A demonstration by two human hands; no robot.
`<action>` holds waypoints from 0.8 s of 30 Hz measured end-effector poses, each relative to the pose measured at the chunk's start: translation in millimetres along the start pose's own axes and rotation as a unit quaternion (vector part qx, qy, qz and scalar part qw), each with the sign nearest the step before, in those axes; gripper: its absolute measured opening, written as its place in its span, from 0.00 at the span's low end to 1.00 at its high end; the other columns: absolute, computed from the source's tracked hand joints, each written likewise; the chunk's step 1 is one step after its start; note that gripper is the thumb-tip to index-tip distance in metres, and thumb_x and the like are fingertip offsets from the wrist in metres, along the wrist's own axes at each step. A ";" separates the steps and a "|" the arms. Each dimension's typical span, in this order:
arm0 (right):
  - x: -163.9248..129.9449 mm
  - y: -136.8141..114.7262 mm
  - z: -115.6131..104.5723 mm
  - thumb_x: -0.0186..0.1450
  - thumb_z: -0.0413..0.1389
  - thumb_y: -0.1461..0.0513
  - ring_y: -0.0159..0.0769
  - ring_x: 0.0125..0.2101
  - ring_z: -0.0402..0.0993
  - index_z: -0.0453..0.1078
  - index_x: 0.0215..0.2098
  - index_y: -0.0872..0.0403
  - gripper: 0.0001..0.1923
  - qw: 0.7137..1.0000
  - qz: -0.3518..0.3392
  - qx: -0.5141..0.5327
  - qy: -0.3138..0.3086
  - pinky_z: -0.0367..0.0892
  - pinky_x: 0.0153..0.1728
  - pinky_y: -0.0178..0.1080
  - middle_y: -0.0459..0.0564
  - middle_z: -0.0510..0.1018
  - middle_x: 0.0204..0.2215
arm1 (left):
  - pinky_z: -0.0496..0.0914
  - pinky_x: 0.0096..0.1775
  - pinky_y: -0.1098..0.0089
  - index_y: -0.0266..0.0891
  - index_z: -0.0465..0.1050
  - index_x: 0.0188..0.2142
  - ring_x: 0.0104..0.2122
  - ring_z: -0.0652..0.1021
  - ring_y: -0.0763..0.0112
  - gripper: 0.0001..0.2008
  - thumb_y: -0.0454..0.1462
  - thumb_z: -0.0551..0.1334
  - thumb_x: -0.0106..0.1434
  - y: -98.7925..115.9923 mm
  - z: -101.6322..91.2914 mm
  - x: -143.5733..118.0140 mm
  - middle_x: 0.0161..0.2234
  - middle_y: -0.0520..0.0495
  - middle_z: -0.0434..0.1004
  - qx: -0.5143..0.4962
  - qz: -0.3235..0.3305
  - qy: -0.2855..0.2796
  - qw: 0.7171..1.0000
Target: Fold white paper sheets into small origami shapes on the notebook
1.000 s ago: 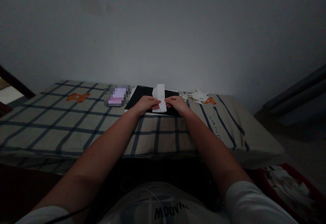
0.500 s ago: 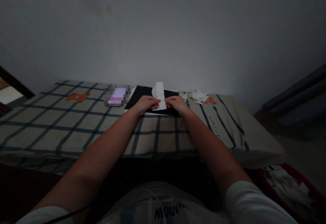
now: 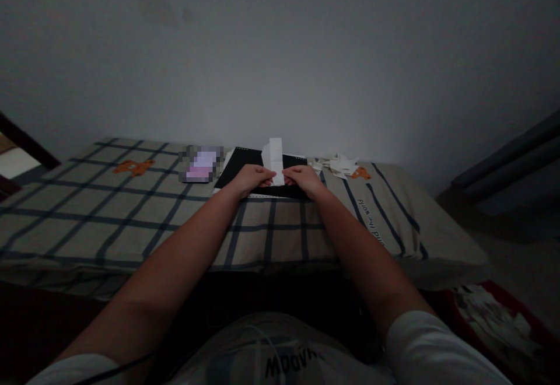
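I am pinching a white paper strip [image 3: 275, 158] between both hands, my left hand [image 3: 251, 178] closing its fingers on the strip's lower left edge and my right hand [image 3: 304, 178] closing on its lower right edge, so the strip is standing nearly upright between them. My hands are hovering just above a black board [image 3: 238, 166] that is lying on the checked bed cover [image 3: 131, 216]. Just left of the board a blurred pink-and-white object [image 3: 201, 164] is lying. To the right, a heap of white paper scraps [image 3: 341, 165] is sitting near an orange bear print [image 3: 361, 172].
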State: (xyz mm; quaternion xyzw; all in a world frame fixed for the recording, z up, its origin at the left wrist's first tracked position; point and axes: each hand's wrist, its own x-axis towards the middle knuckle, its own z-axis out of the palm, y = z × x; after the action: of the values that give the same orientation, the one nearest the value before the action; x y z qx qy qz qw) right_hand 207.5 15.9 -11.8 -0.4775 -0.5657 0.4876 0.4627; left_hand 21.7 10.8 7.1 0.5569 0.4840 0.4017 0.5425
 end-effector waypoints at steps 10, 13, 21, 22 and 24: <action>-0.9 -1.8 0.1 0.59 0.59 0.64 0.27 0.23 0.70 0.75 0.27 0.57 0.04 1.000 -0.014 -0.018 0.008 0.65 0.27 0.31 0.45 0.77 0.21 | 0.64 0.25 0.77 0.33 0.76 0.25 0.22 0.72 0.78 0.08 0.36 0.71 0.53 -2.5 -1.4 0.3 0.21 0.49 0.74 0.009 0.006 0.000 1.000; -0.3 -0.4 -0.6 0.59 0.59 0.64 0.27 0.24 0.72 0.76 0.28 0.56 0.04 1.000 -0.015 -0.010 0.004 0.66 0.28 0.31 0.46 0.78 0.22 | 0.64 0.24 0.77 0.34 0.76 0.23 0.22 0.71 0.79 0.08 0.35 0.70 0.55 -1.6 -1.0 -0.7 0.20 0.49 0.73 0.017 -0.003 -0.003 1.000; 0.6 2.7 -1.5 0.57 0.61 0.63 0.27 0.24 0.71 0.75 0.28 0.57 0.03 1.000 -0.024 -0.007 0.008 0.66 0.28 0.31 0.45 0.77 0.22 | 0.64 0.24 0.77 0.34 0.76 0.24 0.21 0.70 0.80 0.07 0.34 0.71 0.52 -2.9 -1.3 0.9 0.21 0.50 0.74 0.004 -0.009 -0.014 1.000; 0.6 2.3 -1.3 0.57 0.61 0.63 0.27 0.24 0.71 0.75 0.28 0.57 0.03 1.000 -0.024 -0.008 0.014 0.66 0.28 0.31 0.45 0.77 0.21 | 0.64 0.24 0.77 0.33 0.76 0.25 0.21 0.70 0.80 0.07 0.34 0.72 0.51 -3.6 -1.6 1.6 0.21 0.49 0.74 0.003 -0.013 -0.020 1.000; 0.3 0.8 -0.6 0.57 0.61 0.64 0.27 0.24 0.71 0.75 0.28 0.57 0.03 1.000 -0.021 -0.004 0.021 0.66 0.28 0.31 0.45 0.77 0.21 | 0.64 0.24 0.77 0.33 0.77 0.26 0.20 0.70 0.80 0.07 0.33 0.72 0.50 -5.0 -2.1 3.0 0.21 0.50 0.74 0.005 -0.011 -0.023 1.000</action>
State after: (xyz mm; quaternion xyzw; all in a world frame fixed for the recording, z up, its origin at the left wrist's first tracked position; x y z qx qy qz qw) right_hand 208.2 16.3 -12.5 -0.4777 -0.5673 0.4658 0.4828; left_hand 19.7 13.9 2.1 0.5630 0.4796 0.3804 0.5553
